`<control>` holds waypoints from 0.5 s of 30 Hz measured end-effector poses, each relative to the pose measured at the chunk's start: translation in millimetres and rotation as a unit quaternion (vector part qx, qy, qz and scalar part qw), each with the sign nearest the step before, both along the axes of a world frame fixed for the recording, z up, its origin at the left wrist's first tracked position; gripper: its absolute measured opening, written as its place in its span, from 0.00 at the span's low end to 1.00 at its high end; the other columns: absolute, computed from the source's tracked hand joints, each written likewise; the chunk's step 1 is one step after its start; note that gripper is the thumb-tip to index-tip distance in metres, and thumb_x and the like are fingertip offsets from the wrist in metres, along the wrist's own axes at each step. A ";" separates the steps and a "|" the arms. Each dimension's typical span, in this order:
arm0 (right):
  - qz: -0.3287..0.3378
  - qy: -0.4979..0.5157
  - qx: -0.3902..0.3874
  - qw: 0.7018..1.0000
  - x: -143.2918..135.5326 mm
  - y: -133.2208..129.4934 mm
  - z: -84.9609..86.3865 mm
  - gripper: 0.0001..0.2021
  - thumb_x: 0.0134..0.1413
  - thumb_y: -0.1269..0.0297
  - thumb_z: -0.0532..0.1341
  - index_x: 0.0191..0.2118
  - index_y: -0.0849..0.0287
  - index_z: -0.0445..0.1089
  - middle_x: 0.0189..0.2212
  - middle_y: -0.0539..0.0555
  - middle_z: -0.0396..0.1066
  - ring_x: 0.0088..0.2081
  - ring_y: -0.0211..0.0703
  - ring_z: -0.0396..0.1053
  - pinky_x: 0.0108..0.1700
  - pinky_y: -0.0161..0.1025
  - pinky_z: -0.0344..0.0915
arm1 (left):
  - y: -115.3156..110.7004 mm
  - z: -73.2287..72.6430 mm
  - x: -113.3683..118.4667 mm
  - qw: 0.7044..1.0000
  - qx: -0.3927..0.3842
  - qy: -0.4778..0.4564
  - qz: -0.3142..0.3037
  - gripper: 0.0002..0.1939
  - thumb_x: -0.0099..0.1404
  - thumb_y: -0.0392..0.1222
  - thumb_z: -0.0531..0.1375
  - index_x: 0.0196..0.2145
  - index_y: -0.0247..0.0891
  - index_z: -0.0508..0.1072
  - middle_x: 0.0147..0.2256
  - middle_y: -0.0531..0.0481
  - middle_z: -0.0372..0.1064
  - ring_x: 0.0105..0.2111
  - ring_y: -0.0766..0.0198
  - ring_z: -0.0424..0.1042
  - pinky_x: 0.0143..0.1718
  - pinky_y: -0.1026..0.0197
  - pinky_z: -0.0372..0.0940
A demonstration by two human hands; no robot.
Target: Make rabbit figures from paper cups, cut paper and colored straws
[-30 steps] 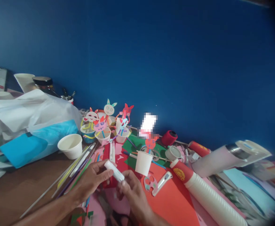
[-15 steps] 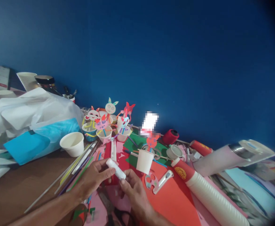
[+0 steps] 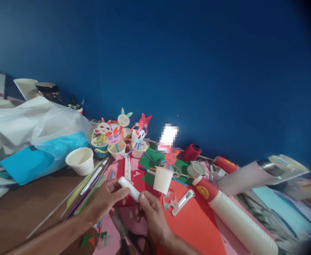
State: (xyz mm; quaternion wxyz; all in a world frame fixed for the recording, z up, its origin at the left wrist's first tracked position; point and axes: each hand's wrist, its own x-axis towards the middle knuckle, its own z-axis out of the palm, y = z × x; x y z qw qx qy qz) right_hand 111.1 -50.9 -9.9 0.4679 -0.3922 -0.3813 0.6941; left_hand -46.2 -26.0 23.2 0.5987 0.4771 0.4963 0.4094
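A white tube, like a glue stick [image 3: 128, 187], is held tilted between both hands above the pink and red paper. My left hand [image 3: 109, 198] is closed round its upper left part, thumb on top. The fingertips of my right hand [image 3: 151, 214] pinch its lower right end. Black-handled scissors [image 3: 123, 230] lie below, between the hands. A white paper cup [image 3: 162, 180] with a red paper figure [image 3: 171, 158] stands beyond my right hand. Beside it lie a cut pink paper piece [image 3: 170, 202] and a white cutter knife [image 3: 183, 202] on orange-red paper [image 3: 198, 226].
Paper-figure cups [image 3: 117, 149] stand at the back. At left are an empty cup [image 3: 80, 162], coloured sticks [image 3: 91, 180] and a plastic bag [image 3: 46, 117]. A long cup stack [image 3: 243, 219] lies at right, near a red thread spool [image 3: 192, 152].
The view has shifted slightly. My right fingers have come up onto the tube's lower end, with the thumb less visible. My left hand keeps its hold.
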 end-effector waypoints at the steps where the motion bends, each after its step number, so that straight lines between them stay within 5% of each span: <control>1: 0.017 0.008 -0.033 0.999 -0.3 -0.5 -1.4 0.20 0.51 0.49 0.55 0.22 0.63 0.63 0.12 0.45 0.58 0.13 0.30 0.53 0.17 0.28 0.50 | -0.7 0.1 0.0 1.000 0.003 -0.005 -0.012 0.11 0.52 0.47 0.61 0.27 0.34 0.71 0.19 0.54 0.66 0.20 0.68 0.62 0.22 0.67 0.54; 5: 0.054 0.045 -0.119 0.990 -2.0 -0.5 -5.9 0.28 0.54 0.43 0.45 0.17 0.62 0.61 0.07 0.45 0.53 0.10 0.30 0.49 0.13 0.28 0.45 | -2.0 -0.5 0.0 1.000 -0.003 -0.006 -0.026 0.11 0.53 0.46 0.60 0.28 0.34 0.71 0.19 0.55 0.66 0.20 0.69 0.62 0.21 0.67 0.55; 11: 0.006 0.028 0.015 0.999 -0.2 1.0 -1.5 0.15 0.48 0.53 0.61 0.28 0.62 0.64 0.18 0.47 0.65 0.18 0.31 0.60 0.22 0.28 0.56 | -1.0 -4.3 2.8 1.000 -0.008 -0.012 0.002 0.11 0.51 0.47 0.61 0.27 0.34 0.71 0.17 0.55 0.66 0.18 0.68 0.62 0.21 0.67 0.54; 15: 0.037 0.005 -0.090 0.995 -1.4 0.1 -5.0 0.26 0.53 0.44 0.50 0.17 0.63 0.62 0.09 0.47 0.57 0.11 0.30 0.53 0.14 0.28 0.49 | -2.9 -3.8 6.9 1.000 -0.006 -0.022 0.013 0.11 0.49 0.46 0.62 0.25 0.34 0.72 0.17 0.55 0.66 0.18 0.69 0.62 0.21 0.67 0.55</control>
